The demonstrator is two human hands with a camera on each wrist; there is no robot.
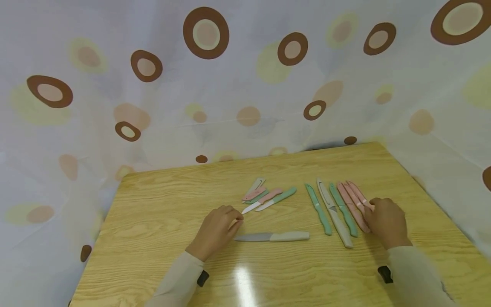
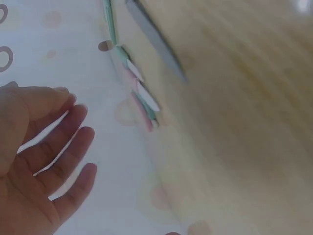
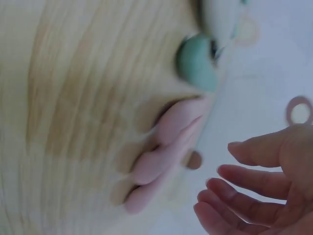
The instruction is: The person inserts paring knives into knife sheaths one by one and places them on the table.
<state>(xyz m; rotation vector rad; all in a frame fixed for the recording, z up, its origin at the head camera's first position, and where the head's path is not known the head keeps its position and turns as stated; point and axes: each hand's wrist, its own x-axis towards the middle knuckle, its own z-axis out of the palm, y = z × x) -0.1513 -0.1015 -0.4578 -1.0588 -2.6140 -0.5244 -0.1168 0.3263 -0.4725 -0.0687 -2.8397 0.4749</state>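
Cloth (image 1: 245, 81) with brown-ringed spots hangs behind the wood-grain table (image 1: 153, 213). Your right hand (image 1: 387, 221) is well right of the bare cream knife (image 1: 289, 236), beside the pink handles; fingers relaxed, gripping nothing. Your left hand (image 1: 216, 230) is just beside that knife's tip; fingers loosely bent, released. To the right of the bare cream knife, you have a sheathed row: one sheathed cream knife (image 1: 341, 228) between two green knives (image 1: 323, 219), then three pink knives (image 1: 349, 204) nearest your right hand. Bare cream knife itself: flat, blade toward your left. Beyond it: a bare green knife (image 1: 284, 195) and a bare pink knife (image 1: 272, 195), side by side. Also beyond it, toward its blade end: cream sheath (image 1: 255, 186), green sheath (image 1: 261, 197), pink sheath (image 1: 253, 193), overlapping.
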